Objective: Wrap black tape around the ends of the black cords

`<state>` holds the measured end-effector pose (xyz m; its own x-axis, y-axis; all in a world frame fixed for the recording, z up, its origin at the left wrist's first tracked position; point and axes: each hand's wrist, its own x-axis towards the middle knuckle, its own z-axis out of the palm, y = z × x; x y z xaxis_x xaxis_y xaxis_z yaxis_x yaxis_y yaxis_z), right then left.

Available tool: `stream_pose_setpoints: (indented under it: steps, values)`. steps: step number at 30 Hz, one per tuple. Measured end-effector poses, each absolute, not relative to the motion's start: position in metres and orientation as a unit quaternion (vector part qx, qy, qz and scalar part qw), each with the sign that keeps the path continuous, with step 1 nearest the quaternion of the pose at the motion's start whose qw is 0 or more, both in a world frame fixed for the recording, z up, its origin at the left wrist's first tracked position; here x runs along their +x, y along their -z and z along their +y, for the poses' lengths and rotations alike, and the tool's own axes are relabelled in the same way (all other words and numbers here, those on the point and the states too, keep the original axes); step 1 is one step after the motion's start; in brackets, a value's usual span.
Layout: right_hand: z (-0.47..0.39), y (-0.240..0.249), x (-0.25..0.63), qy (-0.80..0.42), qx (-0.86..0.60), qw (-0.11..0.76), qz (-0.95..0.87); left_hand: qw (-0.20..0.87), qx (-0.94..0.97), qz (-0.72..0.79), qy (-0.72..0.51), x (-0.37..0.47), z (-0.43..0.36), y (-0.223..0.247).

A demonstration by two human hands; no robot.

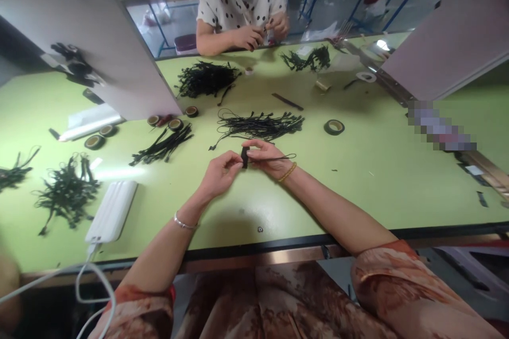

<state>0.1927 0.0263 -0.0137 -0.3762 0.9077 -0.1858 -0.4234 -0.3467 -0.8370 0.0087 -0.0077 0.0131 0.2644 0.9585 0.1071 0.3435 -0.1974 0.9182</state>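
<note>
Between my two hands, a short piece of black tape [244, 158] stands upright above the table. My left hand [220, 174] is closed in a pinch at its left edge. My right hand [269, 160] is closed on a thin black cable [287, 157], whose loop sticks out toward the wrist; its fingertips touch the tape from the right. The cable's end is hidden by the tape and fingers. Just beyond my hands lies a bundle of similar black cables [260, 126]. A roll of black tape [334, 127] rests to the right.
Left of my hands lie more cables [162, 144], several tape rolls [94, 141] and a white power bank [112, 211] with a cord. Partitions [135, 58] stand on the table [382, 180]. Opposite, a co-worker's hands [254, 36] work near a cable pile [207, 79].
</note>
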Motion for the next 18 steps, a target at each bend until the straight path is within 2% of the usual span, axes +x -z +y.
stream_pose_setpoints:
  steps: [10,14,18]
  values:
    - [0.021,0.004,0.193,-0.719,-0.310,0.476,-0.400,0.418,0.656,0.531,-0.337,0.014,-0.011,-0.015]
    - [0.021,0.002,0.195,-0.725,-0.286,0.458,-0.428,0.412,0.626,0.588,-0.304,0.014,-0.006,-0.005]
    - [0.022,0.001,0.197,-0.712,-0.282,0.440,-0.470,0.394,0.616,0.592,-0.340,0.013,-0.004,0.002]
